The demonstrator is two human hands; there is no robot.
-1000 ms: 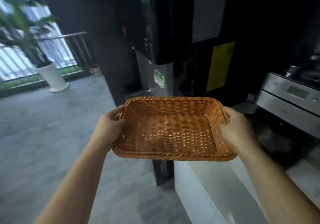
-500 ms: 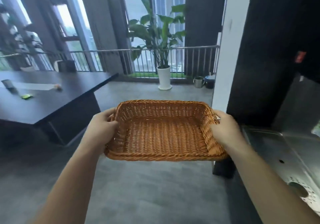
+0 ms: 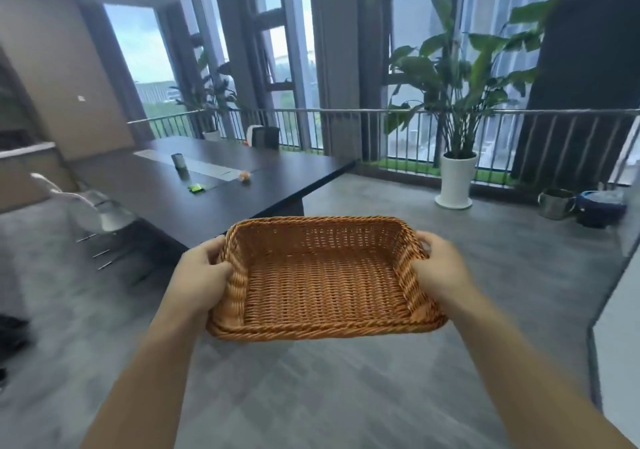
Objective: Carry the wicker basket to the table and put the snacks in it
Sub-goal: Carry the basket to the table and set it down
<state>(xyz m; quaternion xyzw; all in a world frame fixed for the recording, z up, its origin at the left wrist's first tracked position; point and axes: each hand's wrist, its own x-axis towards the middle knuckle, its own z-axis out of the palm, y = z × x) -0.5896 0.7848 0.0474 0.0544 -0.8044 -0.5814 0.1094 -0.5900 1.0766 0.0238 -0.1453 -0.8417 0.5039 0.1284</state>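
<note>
Head view: both hands grip rectangular woven wicker basket [image 3: 322,282].

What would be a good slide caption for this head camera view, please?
Both hands, left hand and right hand, carry an empty wicker basket toward the dark table.

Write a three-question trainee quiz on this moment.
1. True or false: the basket is empty.
2. The basket is held by: A) left hand only B) right hand only C) both hands.
3. Fill in: the green packet lies on the dark ____.

Key: 1 true; 2 C; 3 table.
</note>
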